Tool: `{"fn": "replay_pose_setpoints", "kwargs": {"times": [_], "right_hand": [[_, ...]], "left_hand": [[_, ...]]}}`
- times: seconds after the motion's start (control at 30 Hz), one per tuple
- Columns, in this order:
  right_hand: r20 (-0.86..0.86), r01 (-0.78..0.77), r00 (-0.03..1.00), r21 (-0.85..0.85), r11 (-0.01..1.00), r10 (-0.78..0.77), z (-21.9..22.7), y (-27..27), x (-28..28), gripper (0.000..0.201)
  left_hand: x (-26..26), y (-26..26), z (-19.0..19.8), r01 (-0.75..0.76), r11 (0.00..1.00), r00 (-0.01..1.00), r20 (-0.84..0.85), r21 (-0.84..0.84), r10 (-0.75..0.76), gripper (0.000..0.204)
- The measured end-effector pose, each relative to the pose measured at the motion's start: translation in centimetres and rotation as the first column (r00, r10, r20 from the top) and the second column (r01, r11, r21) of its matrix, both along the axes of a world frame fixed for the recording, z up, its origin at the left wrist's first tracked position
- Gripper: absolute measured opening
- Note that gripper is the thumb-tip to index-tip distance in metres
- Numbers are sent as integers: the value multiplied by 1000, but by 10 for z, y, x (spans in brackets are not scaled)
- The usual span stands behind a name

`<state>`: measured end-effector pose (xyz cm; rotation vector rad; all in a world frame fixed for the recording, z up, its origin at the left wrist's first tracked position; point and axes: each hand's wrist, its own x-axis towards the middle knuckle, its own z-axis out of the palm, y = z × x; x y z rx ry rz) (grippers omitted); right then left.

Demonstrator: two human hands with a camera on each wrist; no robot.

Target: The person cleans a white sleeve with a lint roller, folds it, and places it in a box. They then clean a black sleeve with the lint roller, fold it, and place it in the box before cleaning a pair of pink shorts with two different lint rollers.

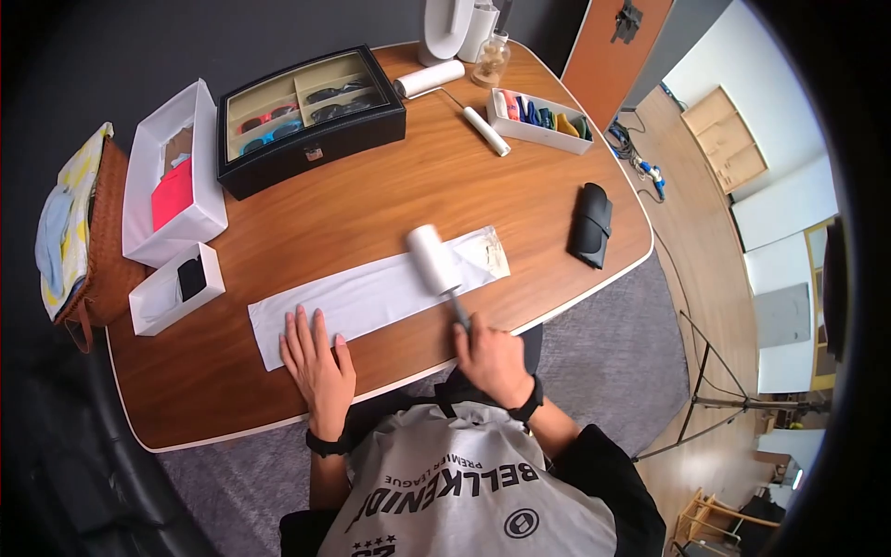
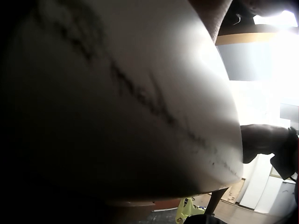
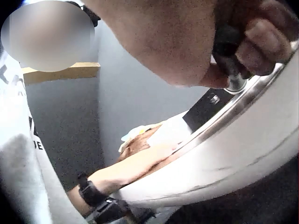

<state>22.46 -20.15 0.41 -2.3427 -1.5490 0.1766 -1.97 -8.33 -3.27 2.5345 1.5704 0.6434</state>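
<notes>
A long white cloth strip [image 1: 371, 302] lies flat along the near side of the table, with a beige-marked right end. My left hand [image 1: 320, 362] rests on its left end, fingers straight and thumb out to the side. In my right hand [image 1: 495, 360] is the dark handle of a lint roller [image 1: 432, 258], its white head slightly blurred over the strip's right half. The right wrist view shows curled fingers [image 3: 259, 51] around the handle, with the left forearm [image 3: 126, 168] beyond. The table's underside [image 2: 154, 107] fills most of the left wrist view and hides the left hand.
Along the back stand a sunglasses case [image 1: 311, 153], white boxes [image 1: 176, 241] and a woven basket [image 1: 116, 223]. Farther right are another lint roller [image 1: 487, 132], a box of rolled cloths [image 1: 543, 135], a glass jar [image 1: 492, 63] and a black pouch [image 1: 591, 226].
</notes>
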Motion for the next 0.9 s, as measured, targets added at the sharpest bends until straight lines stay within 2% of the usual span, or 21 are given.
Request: {"fn": "replay_pose_setpoints", "kwargs": {"times": [0.13,0.23,0.37,0.4,0.5,0.57,0.67,0.7,0.8,0.9], "right_hand": [[142,240,962,-28,970,-233,5,-17,62,35],[187,346,924,-34,937,-335,3,-36,96,35],[113,337,936,1,942,-335,1,-51,91,35],[103,295,949,42,955,-298,-3,-51,80,35],[-56,177,983,25,984,-175,-1,-44,28,33],[-129,4,992,57,998,3,-1,-38,-4,32],[-171,-154,973,36,987,158,1,-28,-39,30],[-146,-217,962,95,972,229,1,-24,-45,31],[-108,-272,953,120,955,285,0,-24,-47,32],[-54,-195,979,35,980,197,2,-33,-24,31]], "left_hand": [[0,-1,1,1,1000,1000,8,7,-1,49],[0,-1,2,3,1000,1000,19,8,-3,49],[-1,-1,1,4,1000,1000,17,19,-5,49],[-1,-1,1,9,1000,1000,18,22,-9,49],[-1,0,1,8,1000,1000,14,26,-8,48],[-1,0,1,9,1000,1000,14,22,-9,48],[-2,-1,1,12,1000,1000,13,17,-12,48],[-1,-1,1,10,1000,1000,13,19,-11,48],[0,-1,-1,3,1000,1000,17,28,-4,48],[-1,0,-3,2,999,1000,17,39,-3,48]]}}
